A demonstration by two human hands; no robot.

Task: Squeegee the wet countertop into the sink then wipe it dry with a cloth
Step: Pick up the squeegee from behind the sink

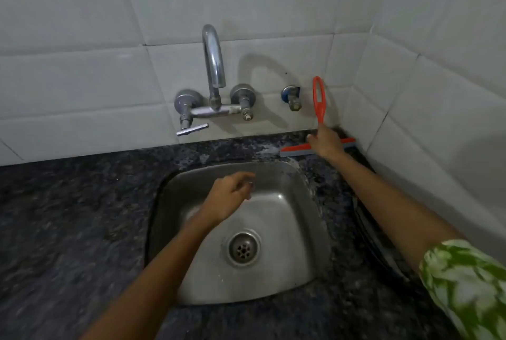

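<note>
An orange squeegee [318, 101] stands at the back right of the dark speckled countertop [68, 216], its blade flat on the wet stone behind the sink and its looped handle upright against the tiles. My right hand [325, 142] grips the handle low down, just above the blade. Over the steel sink [287, 230] hovers my left hand [232, 197], fingers loosely curled and holding nothing. No cloth is in view.
A chrome wall tap [213, 65] with a curved spout arches over the back of the sink. A small valve [292, 98] sticks out of the tiles beside the squeegee handle. White tiled walls meet in a corner at the right.
</note>
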